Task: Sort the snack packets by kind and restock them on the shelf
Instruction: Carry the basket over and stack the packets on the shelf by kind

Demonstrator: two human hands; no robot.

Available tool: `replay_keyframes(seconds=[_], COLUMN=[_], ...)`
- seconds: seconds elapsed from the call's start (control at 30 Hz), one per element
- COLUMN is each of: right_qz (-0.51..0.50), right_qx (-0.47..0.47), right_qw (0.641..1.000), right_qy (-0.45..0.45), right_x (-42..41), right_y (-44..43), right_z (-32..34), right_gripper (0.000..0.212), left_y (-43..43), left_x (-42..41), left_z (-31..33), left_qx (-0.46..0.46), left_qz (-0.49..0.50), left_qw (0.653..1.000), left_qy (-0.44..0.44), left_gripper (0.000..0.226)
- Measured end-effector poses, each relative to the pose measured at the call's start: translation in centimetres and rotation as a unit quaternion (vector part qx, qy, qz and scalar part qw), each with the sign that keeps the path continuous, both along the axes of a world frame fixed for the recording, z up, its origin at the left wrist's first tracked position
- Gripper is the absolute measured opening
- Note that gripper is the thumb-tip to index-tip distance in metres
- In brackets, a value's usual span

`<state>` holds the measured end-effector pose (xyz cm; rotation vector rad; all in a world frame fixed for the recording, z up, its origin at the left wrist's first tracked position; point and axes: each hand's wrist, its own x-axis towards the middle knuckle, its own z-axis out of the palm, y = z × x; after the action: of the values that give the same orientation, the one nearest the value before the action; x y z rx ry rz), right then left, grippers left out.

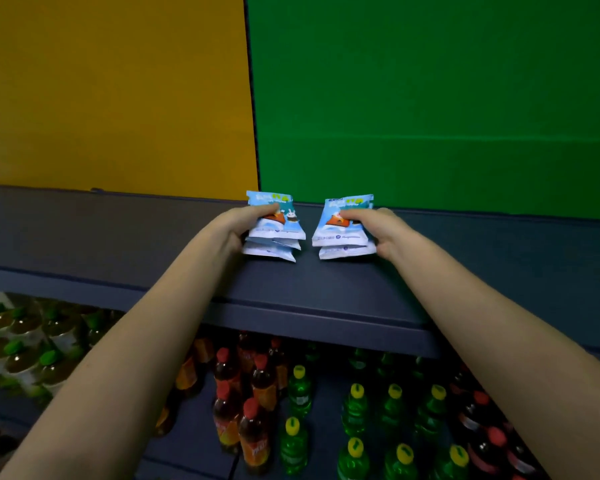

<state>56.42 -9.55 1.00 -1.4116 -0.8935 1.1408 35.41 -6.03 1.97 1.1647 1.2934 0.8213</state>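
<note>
On the shelf ahead, my left hand and right hand are each clamped on a packet stack, side by side, equally near.

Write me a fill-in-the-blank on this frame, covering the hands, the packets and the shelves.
The left hand grips the left stack, which shows ____ packets.
The right hand grips the right stack, which shows ____ packets.
The panel behind the right stack is ____.
The green bottles below the shelf have ____ caps.
Missing words: three; two; green; yellow.
</note>
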Motion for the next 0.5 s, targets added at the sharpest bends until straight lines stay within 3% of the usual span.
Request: replay_keyframes(seconds=[0.07, 0.13, 0.37, 0.5], right_qz=[-0.027, -0.041, -0.1, -0.128], right_qx=[0.008, 0.01, 0.004, -0.013], right_qw=[1.0, 0.999, 0.982, 0.965], right_qy=[-0.014, -0.032, -0.159, -0.23], right_x=[-0.2, -0.5, -3.0, -3.8], right_y=[2.0, 3.8, 7.7, 8.3], right_z=[-0.6, -1.1, -1.5, -1.3], right_gripper=[0.062, 0.065, 0.044, 0.024], left_y=[2.0, 3.5, 8.9, 9.4], left_x=[0.1, -0.1, -0.8, 0.0], left_z=[-0.1, -0.1, -0.6, -1.1], left_qx=[-0.006, -0.003, 0.09, 0.136], left_qz=[-0.003, -0.011, 0.041, 0.029], left_qw=[1.0, 1.0, 0.993, 0.988], left_qy=[0.008, 0.016, 0.057, 0.062], left_gripper=[0.026, 0.026, 0.034, 0.022])
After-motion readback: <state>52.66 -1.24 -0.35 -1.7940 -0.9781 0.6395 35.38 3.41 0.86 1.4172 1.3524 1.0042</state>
